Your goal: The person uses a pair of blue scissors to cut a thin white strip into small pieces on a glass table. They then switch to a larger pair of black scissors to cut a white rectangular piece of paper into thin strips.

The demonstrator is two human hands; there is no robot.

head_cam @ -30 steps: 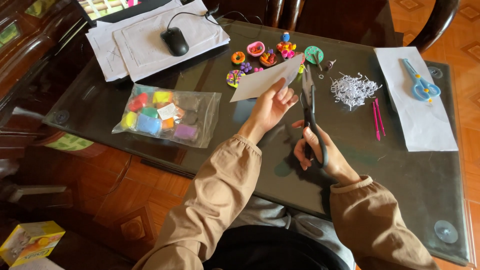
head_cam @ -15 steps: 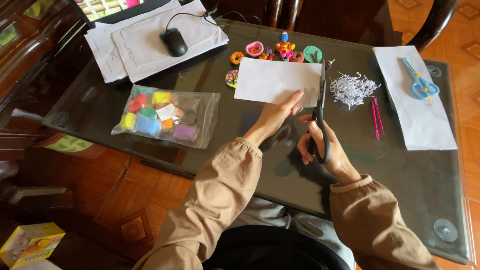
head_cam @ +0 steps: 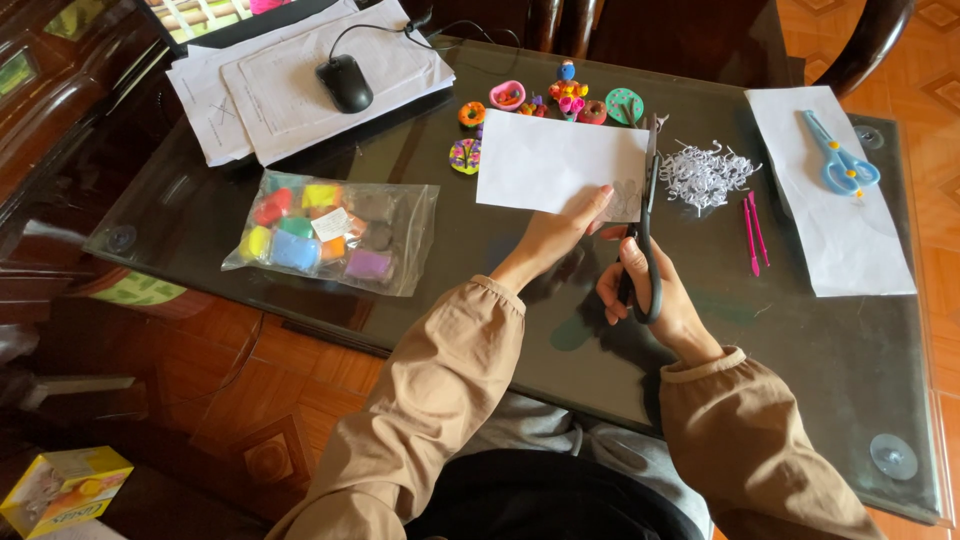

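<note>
Above the dark glass table [head_cam: 420,215], the left hand [head_cam: 560,235] pinches the white paper sheet [head_cam: 555,165] flat by its lower edge, presenting the right edge to black scissors [head_cam: 645,230] clenched in the right hand [head_cam: 650,295].

clear bag [head_cam: 330,232] of coloured blocks, table left | yellow box [head_cam: 62,487], floor | screen [head_cam: 215,12], top-left

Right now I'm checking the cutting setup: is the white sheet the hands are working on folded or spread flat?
Spread flat: the white sheet shows as one plain rectangle with no crease, held by the left hand.
</note>
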